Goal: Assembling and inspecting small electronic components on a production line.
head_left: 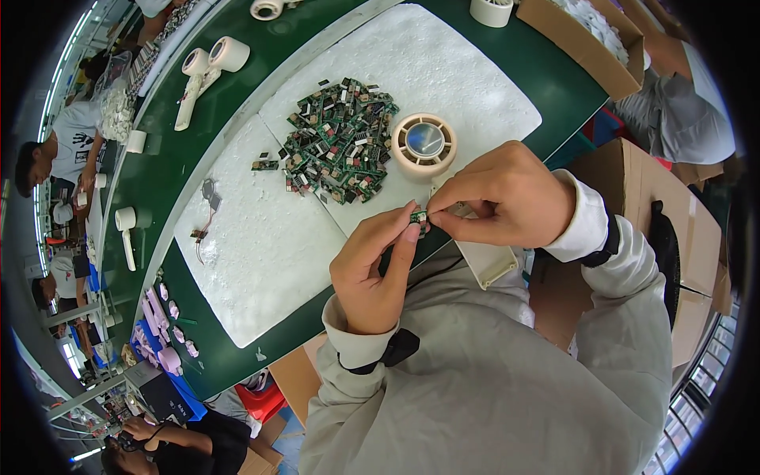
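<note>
Between the thumb and fingers of my left hand [374,265] is a small green circuit board [419,217], held near the table's front edge. My right hand [499,198] pinches close against that board's right side; what its fingertips hold is too small to make out. Just beyond stands a cream handheld fan [425,147] with a round head and a silvery centre. Below my right hand shows a cream handle shell [487,264], partly covered by it. A heap of similar circuit boards [340,142] lies farther left, with one board [264,165] apart at its edge.
White foam sheets [261,277] cover part of the green table [226,360]. A small motor with wires [210,198] lies on the left. More cream fans [210,67] stand beyond a rail. A cardboard box [586,43] sits back right; pink parts [162,317] lie front left. Several people work across the left.
</note>
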Available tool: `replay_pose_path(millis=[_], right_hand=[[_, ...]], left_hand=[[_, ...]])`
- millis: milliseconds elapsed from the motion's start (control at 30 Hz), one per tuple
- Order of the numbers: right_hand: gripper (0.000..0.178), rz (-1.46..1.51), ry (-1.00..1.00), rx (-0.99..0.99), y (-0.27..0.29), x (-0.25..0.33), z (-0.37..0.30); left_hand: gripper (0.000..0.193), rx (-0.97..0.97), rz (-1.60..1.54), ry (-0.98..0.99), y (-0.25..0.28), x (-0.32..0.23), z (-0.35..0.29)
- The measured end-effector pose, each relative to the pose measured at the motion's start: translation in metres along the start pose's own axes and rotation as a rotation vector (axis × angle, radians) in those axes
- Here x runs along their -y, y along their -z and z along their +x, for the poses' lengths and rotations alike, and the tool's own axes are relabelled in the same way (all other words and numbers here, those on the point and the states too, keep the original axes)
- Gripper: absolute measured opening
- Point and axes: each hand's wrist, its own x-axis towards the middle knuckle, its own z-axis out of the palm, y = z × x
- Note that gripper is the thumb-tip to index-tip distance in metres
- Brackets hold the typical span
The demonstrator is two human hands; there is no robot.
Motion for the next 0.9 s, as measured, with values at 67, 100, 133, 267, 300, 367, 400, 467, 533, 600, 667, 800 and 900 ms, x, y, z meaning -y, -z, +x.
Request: replay_pose_path(millis=[67,100,133,267,300,367,400,467,533,600,667,800,900], right_hand=[[0.012,0.008,-0.006,-0.002,0.0,-0.001,-0.001],[0.012,0.012,-0.005,0.0,0.002,0.0,-0.001],[0.012,0.061,-0.052,0.023,0.005,0.002,0.0],[0.012,0.205,-0.179,0.068,0.006,0.005,0.001],[0.012,0.25,-0.211,0.066,0.004,0.005,0.001],[0.013,0.298,-0.245,0.065,0.002,0.005,0.001],[0.013,0.291,-0.257,0.068,0.001,0.006,0.0],[0.013,0.277,-0.284,0.073,0.002,0.007,0.001],[0.013,0.265,-0.27,0.067,0.0,0.005,0.0],[0.014,0.239,-0.237,0.052,-0.002,0.003,-0.001],[0.014,0.242,-0.239,0.042,-0.004,0.004,-0.001],[0.015,0.214,-0.228,0.006,-0.006,0.006,0.001],[0.014,0.153,-0.206,-0.024,-0.003,0.007,0.0]], left_hand=[[0.029,0.015,-0.007,-0.005,0.002,0.0,-0.001],[0.028,0.031,-0.132,0.067,0.004,0.0,-0.002],[0.027,0.047,-0.257,0.14,0.006,-0.001,-0.003],[0.026,0.07,-0.471,0.24,0.009,0.0,-0.004],[0.026,0.076,-0.515,0.251,0.01,0.001,-0.004],[0.026,0.081,-0.483,0.237,0.012,0.005,-0.006],[0.026,0.085,-0.45,0.22,0.013,0.007,-0.007],[0.026,0.09,-0.419,0.206,0.013,0.008,-0.007],[0.026,0.106,-0.346,0.154,0.013,0.007,-0.005],[0.027,0.113,-0.31,0.132,0.013,0.007,-0.004],[0.026,0.093,-0.29,0.092,0.012,0.008,-0.004],[0.026,0.047,-0.256,0.066,0.009,0.009,-0.002],[0.026,0.014,-0.235,0.098,0.004,0.003,0.0]])
